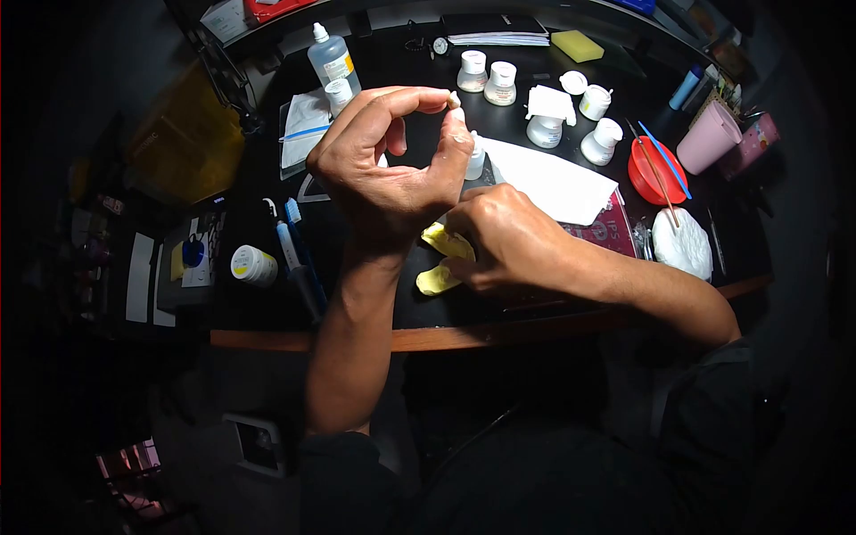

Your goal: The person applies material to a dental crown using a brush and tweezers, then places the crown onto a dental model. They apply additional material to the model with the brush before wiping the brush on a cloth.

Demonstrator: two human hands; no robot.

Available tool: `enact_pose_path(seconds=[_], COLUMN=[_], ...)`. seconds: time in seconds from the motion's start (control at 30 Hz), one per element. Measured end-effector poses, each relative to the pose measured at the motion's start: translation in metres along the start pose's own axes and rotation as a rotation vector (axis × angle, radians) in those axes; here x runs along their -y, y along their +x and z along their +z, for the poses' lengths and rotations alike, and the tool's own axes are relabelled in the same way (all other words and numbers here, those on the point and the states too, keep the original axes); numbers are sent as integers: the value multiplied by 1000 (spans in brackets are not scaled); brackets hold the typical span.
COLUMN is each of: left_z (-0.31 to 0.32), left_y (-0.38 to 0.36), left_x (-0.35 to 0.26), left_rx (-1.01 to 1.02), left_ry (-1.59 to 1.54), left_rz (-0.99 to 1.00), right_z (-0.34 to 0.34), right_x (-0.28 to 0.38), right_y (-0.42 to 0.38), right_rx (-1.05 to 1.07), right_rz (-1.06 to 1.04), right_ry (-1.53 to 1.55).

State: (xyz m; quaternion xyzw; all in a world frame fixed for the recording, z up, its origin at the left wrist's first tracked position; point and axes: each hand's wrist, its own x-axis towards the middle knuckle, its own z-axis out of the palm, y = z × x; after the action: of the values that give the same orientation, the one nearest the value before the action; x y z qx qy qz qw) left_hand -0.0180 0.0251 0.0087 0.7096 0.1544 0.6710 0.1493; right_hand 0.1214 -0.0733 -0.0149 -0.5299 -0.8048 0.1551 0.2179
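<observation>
My left hand [392, 152] is raised over the desk, thumb and forefinger pinched on a small off-white dental crown [454, 100]. Below it and to the right, my right hand [508, 241] is closed with its fingers curled down against a yellow dental cast [437, 280]. The cast shows as two yellow parts left of the fingers, and the rest is hidden by the hand. A small white-capped bottle [474, 160] stands behind the hands, partly covered by my left thumb.
White paper [553, 183] lies behind my right hand. Around it stand several white-capped jars [501, 85], a red bowl [644, 171] with brushes across it, a white pad [682, 245], a pink cup [711, 138] and a liquid bottle [332, 61]. Toothbrushes [290, 241] and a jar [253, 266] are at left.
</observation>
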Motion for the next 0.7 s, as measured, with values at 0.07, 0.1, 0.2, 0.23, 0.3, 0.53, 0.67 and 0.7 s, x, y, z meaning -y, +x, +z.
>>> enact_pose_path(seconds=[0.07, 0.1, 0.2, 0.23, 0.3, 0.53, 0.67, 0.7], left_z=[0, -1, -2, -2, -1, 0, -3, -3], left_y=[0, 0, 1, 0, 1, 0, 2, 1], left_x=[1, 1, 0, 0, 0, -3, -11, -12], left_rx=[5, 6, 18, 20, 15, 19, 61, 73], left_ry=[5, 8, 30, 32, 40, 34, 74, 74], left_rz=[14, 24, 29, 34, 39, 8, 59, 43], right_z=[-5, -8, -12, -14, -16, -10, -41, -52], right_x=[5, 6, 10, 13, 20, 18, 9, 9], right_y=[0, 0, 2, 3, 3, 3, -19, -25], right_rx=[34, 50, 133, 153, 162, 76, -132, -152], right_rz=[135, 200, 301, 338, 356, 362, 243, 305], right_ry=[19, 25, -29, -49, -55, -64, 117, 182])
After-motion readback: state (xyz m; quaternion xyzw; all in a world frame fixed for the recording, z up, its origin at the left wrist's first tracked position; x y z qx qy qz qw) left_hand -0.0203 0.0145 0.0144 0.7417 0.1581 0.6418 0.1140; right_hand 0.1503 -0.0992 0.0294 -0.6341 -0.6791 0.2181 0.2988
